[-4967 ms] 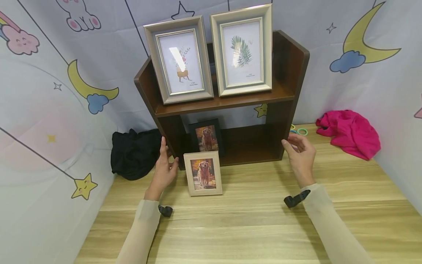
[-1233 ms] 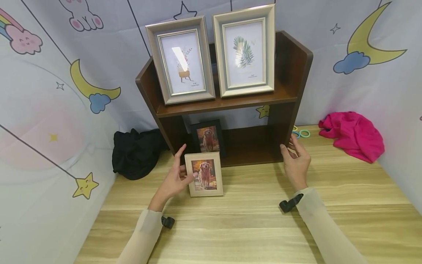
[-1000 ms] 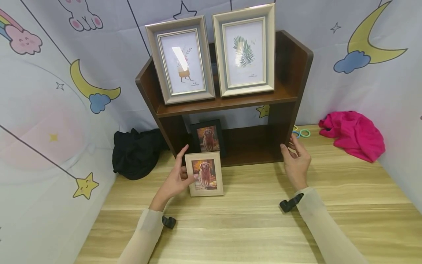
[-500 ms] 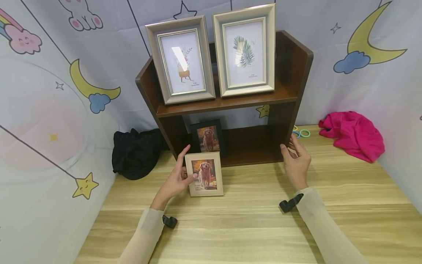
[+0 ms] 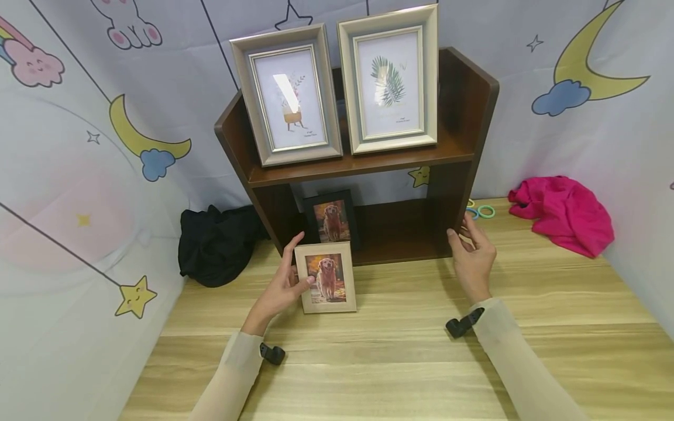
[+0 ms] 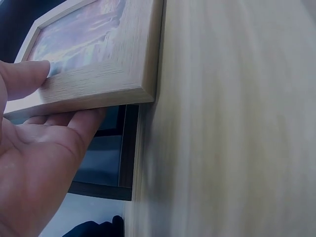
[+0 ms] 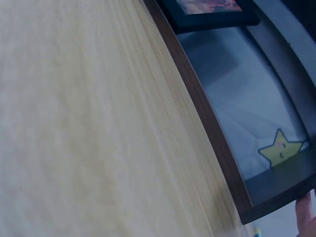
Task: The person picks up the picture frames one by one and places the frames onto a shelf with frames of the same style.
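A light wooden photo frame (image 5: 333, 282) with a dog picture stands on the table in front of the brown two-tier shelf (image 5: 363, 169). My left hand (image 5: 276, 293) holds its left side, the thumb over the picture and the fingers behind. In the left wrist view, the thumb lies on the front of the light frame (image 6: 118, 74) and the fingers go under its edge. My right hand (image 5: 476, 260) grips the shelf's lower right side panel, thumb at the front edge and fingers on the outer face. A black photo frame (image 5: 332, 219), also with a dog picture, leans inside the lower tier.
Two larger pale frames, a left one (image 5: 289, 99) and a right one (image 5: 389, 82), stand on the upper tier. Black cloth (image 5: 216, 245) lies left of the shelf. Pink cloth (image 5: 563, 213) and colored rings (image 5: 485, 211) lie to its right.
Five seconds ago my left hand was at the shelf's left side; it has since moved right onto the light frame. My right hand stays at the shelf's right side. The frames stand as before.
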Action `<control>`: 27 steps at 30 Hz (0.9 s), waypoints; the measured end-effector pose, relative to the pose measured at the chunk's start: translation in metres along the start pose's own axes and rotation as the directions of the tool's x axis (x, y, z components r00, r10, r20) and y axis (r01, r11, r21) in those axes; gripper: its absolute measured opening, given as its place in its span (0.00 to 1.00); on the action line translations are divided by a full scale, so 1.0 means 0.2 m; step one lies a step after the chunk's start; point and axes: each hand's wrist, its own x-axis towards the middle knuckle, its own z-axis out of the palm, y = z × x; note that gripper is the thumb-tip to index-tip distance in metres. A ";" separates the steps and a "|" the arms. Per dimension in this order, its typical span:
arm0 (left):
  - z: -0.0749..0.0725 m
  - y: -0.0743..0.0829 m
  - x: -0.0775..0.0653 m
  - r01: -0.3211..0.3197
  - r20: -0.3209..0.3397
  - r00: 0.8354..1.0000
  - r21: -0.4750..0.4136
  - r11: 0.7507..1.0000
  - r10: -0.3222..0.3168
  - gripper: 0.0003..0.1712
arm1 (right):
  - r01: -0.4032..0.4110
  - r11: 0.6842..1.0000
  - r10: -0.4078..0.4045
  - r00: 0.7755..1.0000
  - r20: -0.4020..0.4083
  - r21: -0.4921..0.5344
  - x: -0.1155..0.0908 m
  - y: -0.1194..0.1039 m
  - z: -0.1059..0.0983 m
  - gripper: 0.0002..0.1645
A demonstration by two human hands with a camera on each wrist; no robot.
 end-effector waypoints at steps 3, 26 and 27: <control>0.00 0.00 0.00 0.002 0.002 1.000 -0.026 1.000 -0.002 0.56 | -0.002 1.000 0.002 1.000 -0.002 -0.004 0.00 0.01 0.00 0.31; 0.04 0.01 0.01 -0.026 0.029 0.999 -0.116 0.993 0.029 0.45 | -0.001 1.000 0.001 1.000 0.000 0.015 0.01 0.02 0.00 0.31; 0.05 0.01 0.02 -0.030 0.035 0.999 -0.122 0.992 0.035 0.45 | -0.002 1.000 0.002 1.000 0.000 0.016 0.01 0.02 0.00 0.31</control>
